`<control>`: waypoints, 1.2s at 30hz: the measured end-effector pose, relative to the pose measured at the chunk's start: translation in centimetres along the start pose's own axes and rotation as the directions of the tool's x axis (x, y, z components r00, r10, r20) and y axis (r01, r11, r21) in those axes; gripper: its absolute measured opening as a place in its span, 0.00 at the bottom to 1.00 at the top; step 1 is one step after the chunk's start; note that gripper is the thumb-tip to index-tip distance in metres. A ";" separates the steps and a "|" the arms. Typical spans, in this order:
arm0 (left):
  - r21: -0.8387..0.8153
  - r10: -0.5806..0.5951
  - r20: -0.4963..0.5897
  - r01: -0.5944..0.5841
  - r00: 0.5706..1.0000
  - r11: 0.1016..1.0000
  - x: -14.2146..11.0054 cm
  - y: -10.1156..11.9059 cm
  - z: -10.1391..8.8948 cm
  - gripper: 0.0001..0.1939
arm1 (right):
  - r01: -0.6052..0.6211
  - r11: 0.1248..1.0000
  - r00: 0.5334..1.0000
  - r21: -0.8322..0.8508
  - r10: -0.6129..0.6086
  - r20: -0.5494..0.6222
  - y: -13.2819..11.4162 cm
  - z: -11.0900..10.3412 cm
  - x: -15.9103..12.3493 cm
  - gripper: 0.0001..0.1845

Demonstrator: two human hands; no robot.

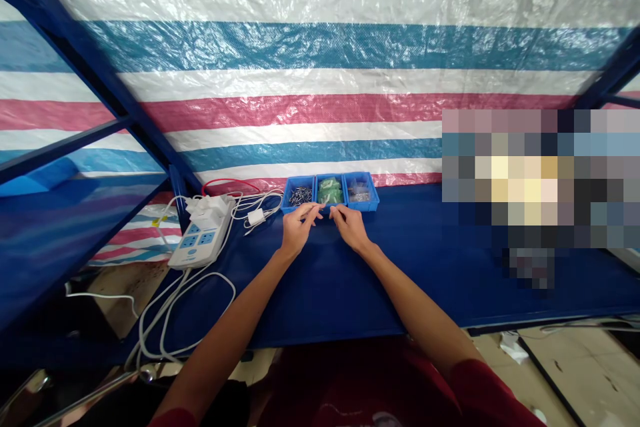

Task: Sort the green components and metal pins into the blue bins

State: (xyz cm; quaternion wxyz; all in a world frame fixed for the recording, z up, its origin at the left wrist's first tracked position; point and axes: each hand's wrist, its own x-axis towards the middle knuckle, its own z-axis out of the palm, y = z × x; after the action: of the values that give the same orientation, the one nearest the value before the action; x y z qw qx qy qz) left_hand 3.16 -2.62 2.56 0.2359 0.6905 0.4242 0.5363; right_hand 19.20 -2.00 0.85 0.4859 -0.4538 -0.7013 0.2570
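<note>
My left hand [299, 227] and my right hand [349, 225] are raised close together at the front of three small blue bins. Thumb and fingers are pinched together on each hand; whatever lies between them is too small to make out. The left bin [285, 204] contains loose metal pieces that look like screws [301, 196]. Green packets [330, 191] fill the middle bin, just beyond my fingertips. In the right bin [371, 205] are clear plastic bags [359, 191] with small parts.
A white power strip [196, 245] with plugs and looping white cables lies left of my hands. Near it is a small white adapter [256, 217]. The blue tabletop [330, 293] backs onto a striped plastic sheet [325, 47]. A pixelated patch covers the right side.
</note>
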 end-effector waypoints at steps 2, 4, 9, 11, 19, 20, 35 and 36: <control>0.105 0.078 0.023 -0.080 0.997 0.991 0.1 -0.3 -0.1 0.16 | -0.012 1.000 0.999 0.003 0.013 -0.031 -0.2 -0.1 0.0 0.23; 0.222 0.181 0.059 -0.189 0.982 0.956 0.1 -0.8 -0.3 0.16 | -0.021 1.000 0.998 0.008 0.021 -0.058 -0.4 -0.3 0.0 0.24; 0.282 0.293 0.065 -0.299 0.954 0.912 0.0 -1.7 0.0 0.14 | -0.039 0.999 0.992 0.011 0.040 -0.117 -0.7 -0.4 0.1 0.24; 0.277 0.289 0.023 -0.284 0.957 0.918 0.0 -1.5 0.0 0.13 | -0.044 0.999 0.991 0.016 0.046 -0.127 -0.7 -0.5 0.1 0.24; 0.426 0.388 -0.495 -0.172 0.777 0.888 3.5 0.7 -3.3 0.15 | -0.063 0.998 0.990 0.017 0.064 -0.122 -0.5 -0.6 0.2 0.24; 0.454 0.406 -0.506 -0.165 0.761 0.876 4.0 0.5 -3.8 0.16 | -0.062 0.998 0.990 0.016 0.063 -0.124 -0.5 -0.6 0.2 0.24; 0.561 0.138 0.221 -0.242 0.965 0.792 2.4 -5.3 -2.8 0.15 | -0.072 0.993 0.973 -0.092 0.050 -0.225 -0.3 -1.2 0.6 0.18; 0.542 0.134 0.232 -0.243 0.963 0.805 2.3 -5.5 -2.7 0.15 | -0.082 0.990 0.960 -0.117 0.047 -0.275 -0.1 -1.5 0.8 0.16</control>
State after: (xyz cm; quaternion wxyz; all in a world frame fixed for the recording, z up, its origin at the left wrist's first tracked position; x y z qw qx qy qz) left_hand -1.09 1.89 0.34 0.0039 0.8142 0.4694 0.3418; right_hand 20.47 -1.47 1.84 0.5388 -0.5377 -0.6278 0.1628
